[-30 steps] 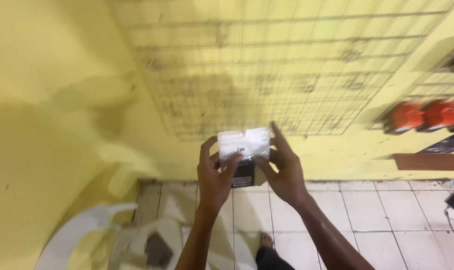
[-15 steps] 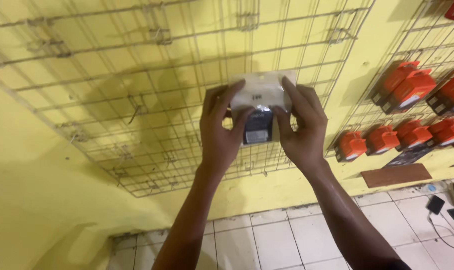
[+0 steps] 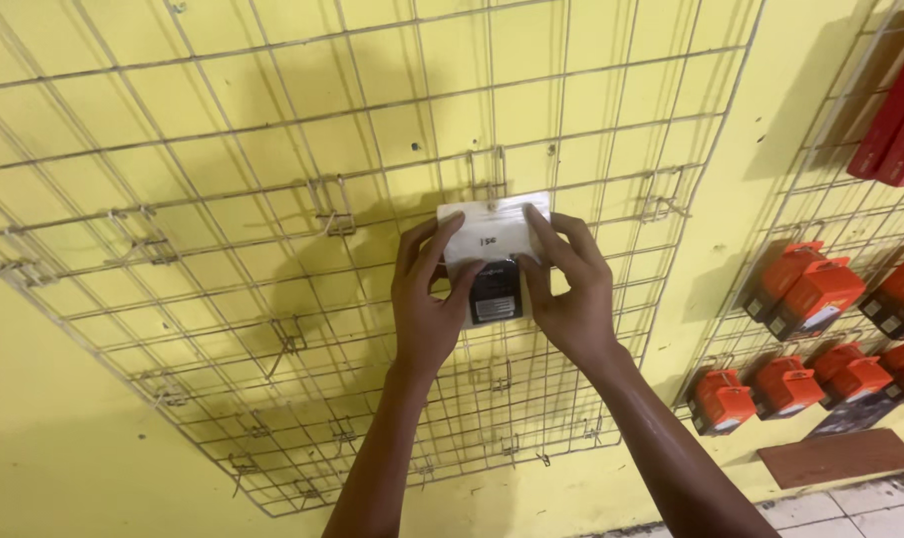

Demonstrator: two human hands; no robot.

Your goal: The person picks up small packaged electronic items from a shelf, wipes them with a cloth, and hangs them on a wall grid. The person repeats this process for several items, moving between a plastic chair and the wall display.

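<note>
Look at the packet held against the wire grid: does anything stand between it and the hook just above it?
Nothing visible does. Both hands, left and right, hold the white packet flat at the wire grid, its top edge right under the hook.

Wire grid (image 3: 272,299) looking like thin metal, pale coated, hooks (image 3: 332,214) showing slight sheen. Wall (image 3: 63,438) appearing as matt yellow paint, rough, pitted, scuffed. Packet (image 3: 492,239) showing white card top, matt; dark lower part glossy like plastic. Orange boxes (image 3: 810,289) looking like smooth card, faintly shining. Floor tiles (image 3: 870,518) glazed, smooth.
</note>
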